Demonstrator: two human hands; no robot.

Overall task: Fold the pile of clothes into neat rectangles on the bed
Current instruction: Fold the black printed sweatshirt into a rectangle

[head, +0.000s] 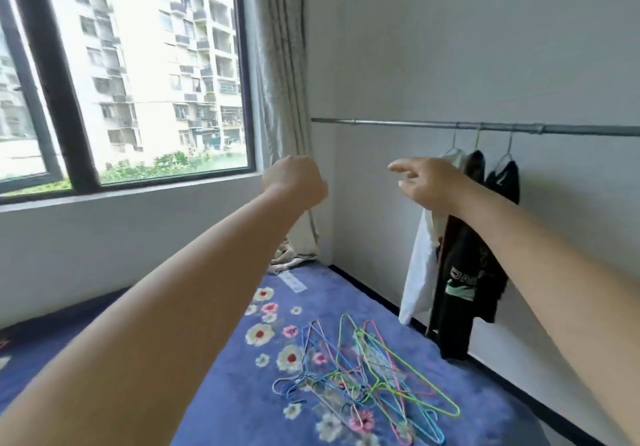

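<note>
On the blue floral bed [242,393] we have a tangle of coloured wire hangers [367,376]. Clothes [460,272] hang long axis vertical from the wall rail [415,122]. Our left hand [294,182] is fisted, empty; right hand [429,182] fingers loose, in front of the white garment [419,272].

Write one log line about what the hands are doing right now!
left hand: raised, fingers curled, empty | right hand: open, raised before white garment | hangers: loose on bed | folding: not begun
</note>
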